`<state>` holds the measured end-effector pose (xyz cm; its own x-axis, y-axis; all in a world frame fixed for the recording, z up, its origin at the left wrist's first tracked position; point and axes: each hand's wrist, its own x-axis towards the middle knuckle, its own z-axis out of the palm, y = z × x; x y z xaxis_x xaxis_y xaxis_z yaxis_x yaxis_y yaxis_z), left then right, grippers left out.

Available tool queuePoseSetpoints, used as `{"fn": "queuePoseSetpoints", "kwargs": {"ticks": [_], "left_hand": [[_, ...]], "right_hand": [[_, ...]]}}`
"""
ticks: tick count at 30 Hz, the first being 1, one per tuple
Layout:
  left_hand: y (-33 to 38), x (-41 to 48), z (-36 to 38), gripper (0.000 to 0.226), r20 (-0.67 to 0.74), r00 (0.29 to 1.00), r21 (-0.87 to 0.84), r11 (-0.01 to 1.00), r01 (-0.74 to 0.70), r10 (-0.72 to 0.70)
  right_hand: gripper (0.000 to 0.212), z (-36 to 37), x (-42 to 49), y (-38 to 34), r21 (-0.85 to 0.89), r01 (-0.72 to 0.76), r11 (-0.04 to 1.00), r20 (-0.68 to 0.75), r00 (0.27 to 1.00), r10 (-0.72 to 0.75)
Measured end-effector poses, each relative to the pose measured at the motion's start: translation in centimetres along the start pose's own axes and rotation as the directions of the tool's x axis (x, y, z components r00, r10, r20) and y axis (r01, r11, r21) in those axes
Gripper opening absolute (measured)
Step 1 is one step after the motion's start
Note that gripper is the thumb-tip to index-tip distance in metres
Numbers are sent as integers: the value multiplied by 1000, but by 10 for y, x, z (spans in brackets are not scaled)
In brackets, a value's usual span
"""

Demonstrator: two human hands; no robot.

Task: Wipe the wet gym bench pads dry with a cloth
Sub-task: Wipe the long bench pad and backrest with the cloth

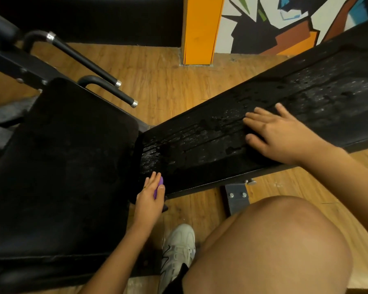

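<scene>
1. Our right hand point(285, 136) lies flat, fingers apart, on the wet long pad point(200, 143); the wet surface runs on to the far right.
2. Our left hand point(150, 196) pinches a purple thing point(159, 186) at the pad's near-left edge.
3. Under the right palm there seems to be a dark cloth point(255, 155), hard to make out.

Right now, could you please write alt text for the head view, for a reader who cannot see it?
A person's right hand presses flat on a wet black bench pad beaded with water. Their left hand holds a small purple object at the pad's near corner, beside a black seat pad.
</scene>
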<state>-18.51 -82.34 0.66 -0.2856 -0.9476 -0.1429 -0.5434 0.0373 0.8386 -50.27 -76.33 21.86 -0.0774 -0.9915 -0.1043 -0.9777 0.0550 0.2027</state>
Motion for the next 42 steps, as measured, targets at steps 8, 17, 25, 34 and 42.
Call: {"fn": "queuePoseSetpoints", "kwargs": {"ticks": [8,17,25,34,42], "left_hand": [[-18,-3,6,41,-88,996,-105,994,-12,3],[-68,32,-25,43,-132,977,-129,980,149,-166],[-86,29,-29,51,34,999,-77,997,-3,6],[-75,82,-39,49,101,995,-33,999,-16,19],[-93,46,-44,56,159,987,-136,991,12,10]], "right_hand": [[76,43,1,-17,-103,98,990,-22,995,-101],[72,50,4,-14,-121,123,985,-89,987,-134],[70,57,6,-13,-136,152,979,-147,974,-172],[69,62,7,-11,-117,164,980,-184,966,-183],[69,59,6,-12,-109,169,980,-177,966,-186]]}}
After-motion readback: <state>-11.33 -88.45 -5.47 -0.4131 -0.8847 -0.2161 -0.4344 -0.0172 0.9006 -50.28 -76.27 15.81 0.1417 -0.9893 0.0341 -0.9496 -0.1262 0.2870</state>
